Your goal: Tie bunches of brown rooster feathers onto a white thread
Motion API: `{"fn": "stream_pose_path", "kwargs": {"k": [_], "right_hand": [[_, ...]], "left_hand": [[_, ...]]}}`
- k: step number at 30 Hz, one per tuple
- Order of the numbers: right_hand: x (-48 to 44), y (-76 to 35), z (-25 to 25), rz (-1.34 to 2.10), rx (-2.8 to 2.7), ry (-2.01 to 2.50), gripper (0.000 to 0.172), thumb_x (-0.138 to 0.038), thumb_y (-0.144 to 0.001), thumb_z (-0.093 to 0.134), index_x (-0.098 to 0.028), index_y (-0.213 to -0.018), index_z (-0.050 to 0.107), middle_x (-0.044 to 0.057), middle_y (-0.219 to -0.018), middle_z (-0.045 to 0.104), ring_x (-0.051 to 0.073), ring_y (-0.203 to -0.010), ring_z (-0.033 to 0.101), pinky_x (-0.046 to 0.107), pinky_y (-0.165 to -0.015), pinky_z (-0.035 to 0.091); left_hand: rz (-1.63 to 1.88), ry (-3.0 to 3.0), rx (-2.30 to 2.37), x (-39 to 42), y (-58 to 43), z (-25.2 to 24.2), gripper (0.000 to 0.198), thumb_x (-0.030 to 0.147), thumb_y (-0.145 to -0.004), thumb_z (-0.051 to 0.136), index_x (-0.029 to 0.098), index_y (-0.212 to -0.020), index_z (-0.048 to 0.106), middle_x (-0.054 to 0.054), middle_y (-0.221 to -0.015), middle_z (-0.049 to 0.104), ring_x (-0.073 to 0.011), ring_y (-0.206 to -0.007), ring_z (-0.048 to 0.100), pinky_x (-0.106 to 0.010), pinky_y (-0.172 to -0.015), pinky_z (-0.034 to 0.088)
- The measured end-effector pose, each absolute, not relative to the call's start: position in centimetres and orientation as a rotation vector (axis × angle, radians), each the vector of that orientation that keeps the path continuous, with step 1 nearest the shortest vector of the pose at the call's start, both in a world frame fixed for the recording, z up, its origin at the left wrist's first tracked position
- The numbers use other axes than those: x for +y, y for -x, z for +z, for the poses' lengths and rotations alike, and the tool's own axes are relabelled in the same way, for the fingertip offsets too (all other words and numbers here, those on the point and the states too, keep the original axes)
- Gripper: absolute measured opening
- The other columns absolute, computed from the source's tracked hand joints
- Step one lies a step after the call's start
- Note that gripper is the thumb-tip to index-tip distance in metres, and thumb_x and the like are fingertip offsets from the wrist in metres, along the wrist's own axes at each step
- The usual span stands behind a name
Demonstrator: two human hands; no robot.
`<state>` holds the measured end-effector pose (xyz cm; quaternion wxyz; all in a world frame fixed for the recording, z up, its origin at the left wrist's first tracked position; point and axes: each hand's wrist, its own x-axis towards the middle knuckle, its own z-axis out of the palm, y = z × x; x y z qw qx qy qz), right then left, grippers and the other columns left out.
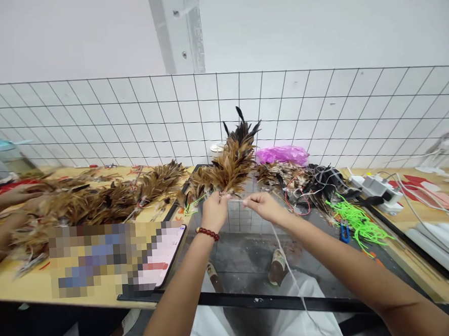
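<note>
Brown-and-black bushy feather plume [233,160] stood up from the far part of the dark, glossy, black-edged surface [250,275], in front of the black wire grid [160,111] by the pale wall. From where I stood it looked thick and ragged: layered tawny feathers fanned outward along its length, narrowing to the base, while glossy black tips spread at the top, one long black feather poking highest.

Both of the person's hands were at its foot. The left hand [215,209], with a dark red bead bracelet [208,234] at its wrist, had its fingers closed together around the base. The right hand [263,206], just beside it, pinched a thin white string [287,263] between thumb and fingers; a short length ran taut between the hands, and the rest hung down toward the lap.

To the plume's right lay a crumpled bright-pink plastic bag [282,155], a heap of black feathers [326,179] and a tangle of neon-green cords [357,220]. Over on the left, a neighbour's hands [24,195] were near a long brown feather pile [97,206].
</note>
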<state>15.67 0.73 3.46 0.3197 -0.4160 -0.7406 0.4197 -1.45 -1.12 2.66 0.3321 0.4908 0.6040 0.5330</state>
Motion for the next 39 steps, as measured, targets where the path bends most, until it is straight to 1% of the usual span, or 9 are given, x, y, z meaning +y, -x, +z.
{"fn": "stream_pose_path", "kwargs": {"k": [3,6,10,15,20,26,31,36,39], "right_hand": [[0.6,-17.6,5.4,0.308,-2.345,1.033,0.024,-0.031,-0.085,0.048,-0.018,-0.083,0.069,0.004,-0.075,0.066,0.014,-0.068,0.055,0.024,-0.06,0.033],[0.7,-18.7,8.0,-0.26,-2.553,1.027,0.026,-0.022,-0.085,0.044,-0.02,-0.092,0.068,0.007,-0.087,0.067,0.017,-0.075,0.058,0.025,-0.058,0.031],[0.6,-19.0,10.5,-0.545,-2.61,0.933,0.022,-0.02,-0.082,0.046,-0.02,-0.09,0.067,0.006,-0.086,0.066,0.016,-0.072,0.057,0.026,-0.054,0.026],[-0.6,-17.0,11.4,-0.696,-2.786,0.451,0.021,-0.023,-0.087,0.044,-0.017,-0.085,0.064,0.007,-0.08,0.063,0.015,-0.071,0.055,0.026,-0.054,0.027],[1.3,-15.5,11.5,-0.6,-2.684,0.66,0.023,-0.019,-0.086,0.044,-0.019,-0.09,0.066,0.008,-0.09,0.066,0.017,-0.078,0.057,0.025,-0.058,0.032],[3.3,-14.9,10.3,-0.228,-2.755,0.88,0.023,-0.033,-0.083,0.051,-0.026,-0.09,0.071,0.003,-0.093,0.071,0.018,-0.088,0.061,0.024,-0.064,0.036],[3.8,-14.8,10.5,0.078,-2.683,0.956,0.024,-0.036,-0.08,0.055,-0.025,-0.092,0.073,0.001,-0.09,0.072,0.016,-0.084,0.061,0.023,-0.067,0.038],[7.7,-21.6,9.1,0.576,-2.701,1.085,0.023,-0.03,-0.075,0.056,-0.015,-0.081,0.073,0.002,-0.077,0.068,0.013,-0.072,0.057,0.021,-0.065,0.039],[9.0,-26.1,6.7,0.699,-2.642,1.178,0.024,-0.029,-0.073,0.054,-0.014,-0.076,0.071,0.001,-0.069,0.065,0.013,-0.065,0.054,0.022,-0.063,0.04]], "left_hand": [[1.086,-1.764,2.027,-1.6,0.8,3.1,0.015,0.025,-0.082,0.052,0.018,-0.07,0.051,-0.008,-0.071,0.061,-0.0197,-0.076,0.058,-0.025,-0.064,0.037],[0.748,-2.014,2.042,-2.2,0.0,3.1,0.018,0.026,-0.088,0.043,0.016,-0.08,0.056,-0.011,-0.082,0.066,-0.0203,-0.083,0.061,-0.027,-0.071,0.04],[0.602,-2.119,2.008,-2.7,-0.2,3.0,0.026,0.029,-0.091,0.038,0.014,-0.086,0.059,-0.014,-0.086,0.068,-0.0214,-0.084,0.063,-0.029,-0.072,0.042],[0.381,-2.192,2.053,-3.2,-0.3,3.5,0.024,0.023,-0.089,0.041,0.011,-0.086,0.061,-0.019,-0.089,0.067,-0.0255,-0.09,0.064,-0.031,-0.073,0.044],[0.294,-2.403,2.181,-6.9,-2.3,4.2,0.033,0.015,-0.09,0.03,0.005,-0.099,0.059,-0.023,-0.083,0.063,-0.029,-0.078,0.065,-0.036,-0.065,0.046],[0.135,-2.786,2.108,-10.7,-3.5,4.9,0.045,0.009,-0.088,0.029,0.011,-0.129,0.046,-0.018,-0.083,0.061,-0.0248,-0.07,0.065,-0.028,-0.054,0.044],[-0.001,-2.888,1.986,-11.0,-1.4,6.7,0.031,0.01,-0.087,0.032,0.01,-0.102,0.059,-0.015,-0.077,0.061,-0.0243,-0.069,0.064,-0.029,-0.056,0.044],[-0.05,-2.887,1.891,-11.8,4.7,10.0,0.026,0.012,-0.085,0.037,0.015,-0.098,0.059,-0.011,-0.078,0.064,-0.0219,-0.07,0.063,-0.029,-0.062,0.045],[0.142,-2.684,1.953,-12.5,8.5,11.3,0.019,0.02,-0.084,0.042,0.017,-0.089,0.061,-0.009,-0.074,0.064,-0.0212,-0.067,0.061,-0.029,-0.063,0.044]]}}
